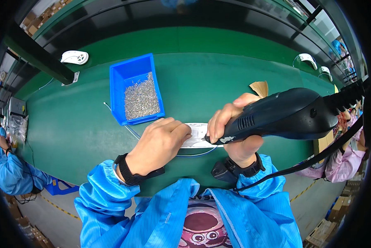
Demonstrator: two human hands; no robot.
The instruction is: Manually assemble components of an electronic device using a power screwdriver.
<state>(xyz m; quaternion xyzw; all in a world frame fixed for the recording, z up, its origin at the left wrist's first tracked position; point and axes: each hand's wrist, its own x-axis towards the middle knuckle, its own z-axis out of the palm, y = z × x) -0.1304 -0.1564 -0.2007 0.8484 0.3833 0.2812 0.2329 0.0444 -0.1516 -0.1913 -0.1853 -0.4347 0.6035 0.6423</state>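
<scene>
My left hand (pixel 158 142) is closed over the left end of a long white plastic housing (pixel 197 131), which lies on the green table. Its fingertips are curled down and partly hidden. My right hand (pixel 241 149) wraps round a black electric screwdriver (pixel 284 113), held nearly level, its nose pointing left at the housing. The tip meets or nearly meets the white part; the exact contact is hard to see. A thin pale cable (pixel 200 153) runs along the near side of the housing. Beyond my left hand stands a blue bin (pixel 116 89) holding many small silvery screws (pixel 142 99).
The screwdriver's black cord (pixel 307 165) sweeps across the right side. A brown cardboard scrap (pixel 259 88) sits behind the tool. White housings (pixel 74 57) rest along the table's far edge. A dark post (pixel 39 53) rises at the left. Co-workers in blue (pixel 16 173) and pink (pixel 344 163) are at both sides.
</scene>
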